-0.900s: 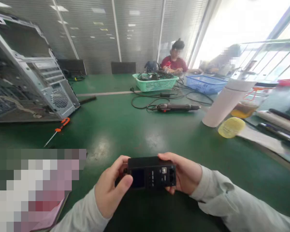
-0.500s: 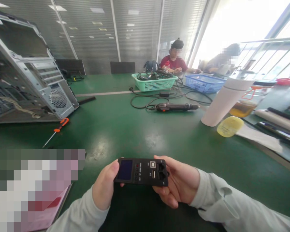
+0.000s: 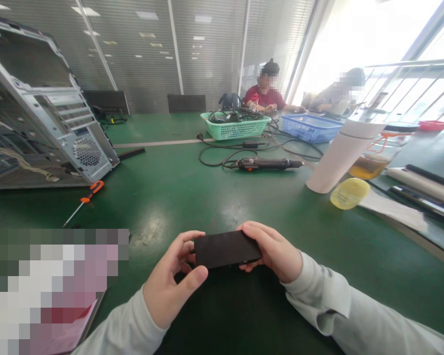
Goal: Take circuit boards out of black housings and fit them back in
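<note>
A flat black device point(image 3: 227, 250) is held above the green table, near its front edge, with a plain dark face turned up. My right hand point(image 3: 272, 249) grips its right end, thumb on top and fingers beneath. Around the left end curves my left hand point(image 3: 175, 278), its thumb at the lower left corner and its fingers at the far left edge, partly hidden behind the device. A small dark knob sticks out of the device's left end.
An open metal computer case point(image 3: 59, 113) stands at left, beside an orange-handled screwdriver point(image 3: 85, 199). Ahead lie a corded electric screwdriver point(image 3: 268, 164), a green basket point(image 3: 237, 129) and a blue basket point(image 3: 311, 129). A white bottle point(image 3: 340, 158) stands right; two people sit beyond.
The device has been turned over: its face with the screen and ports no longer shows, and a plain dark side does. Both hands have shifted their hold on it.
</note>
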### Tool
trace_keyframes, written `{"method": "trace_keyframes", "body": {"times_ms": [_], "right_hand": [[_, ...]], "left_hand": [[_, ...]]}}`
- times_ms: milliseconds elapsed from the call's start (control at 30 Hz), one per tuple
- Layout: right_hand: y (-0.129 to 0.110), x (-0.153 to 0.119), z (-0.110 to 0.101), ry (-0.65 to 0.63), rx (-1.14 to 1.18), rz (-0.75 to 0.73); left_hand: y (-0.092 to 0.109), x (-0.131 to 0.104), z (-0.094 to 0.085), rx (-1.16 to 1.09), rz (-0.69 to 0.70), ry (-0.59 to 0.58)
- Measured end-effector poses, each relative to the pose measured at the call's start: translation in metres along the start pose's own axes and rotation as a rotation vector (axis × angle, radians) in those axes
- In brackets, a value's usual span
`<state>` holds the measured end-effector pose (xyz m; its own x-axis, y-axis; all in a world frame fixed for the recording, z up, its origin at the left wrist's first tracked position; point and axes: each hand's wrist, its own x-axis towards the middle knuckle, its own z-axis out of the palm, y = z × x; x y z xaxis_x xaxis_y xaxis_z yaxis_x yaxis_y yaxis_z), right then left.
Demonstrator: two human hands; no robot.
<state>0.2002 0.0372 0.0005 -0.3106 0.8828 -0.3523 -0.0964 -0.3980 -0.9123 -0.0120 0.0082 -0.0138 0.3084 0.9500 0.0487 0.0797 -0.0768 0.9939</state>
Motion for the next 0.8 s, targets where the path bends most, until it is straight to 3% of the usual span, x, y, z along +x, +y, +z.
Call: {"method": "trace_keyframes", "body": {"times_ms": [67, 233, 467, 600, 800], "right_hand": [[0.001, -0.002, 0.000, 0.008, -0.095, -0.123], [0.006, -0.007, -0.003, 0.048, -0.455, -0.479], [0.000, -0.014, -0.002, 0.020, -0.808, -0.741], [0.001, -0.015, 0.001, 0.015, -0.814, -0.815], [0.002, -0.016, 0.003, 0.035, -0.799, -0.780]], "left_hand": [[0.000, 0.001, 0.000, -0.016, 0.000, -0.012], [0.002, -0.002, 0.009, 0.093, 0.086, 0.144], [0.001, -0.001, 0.011, 0.182, 0.192, 0.204], [0.004, 0.000, 0.009, 0.239, 0.209, 0.207], [0.006, 0.002, 0.006, 0.229, 0.190, 0.227]]}}
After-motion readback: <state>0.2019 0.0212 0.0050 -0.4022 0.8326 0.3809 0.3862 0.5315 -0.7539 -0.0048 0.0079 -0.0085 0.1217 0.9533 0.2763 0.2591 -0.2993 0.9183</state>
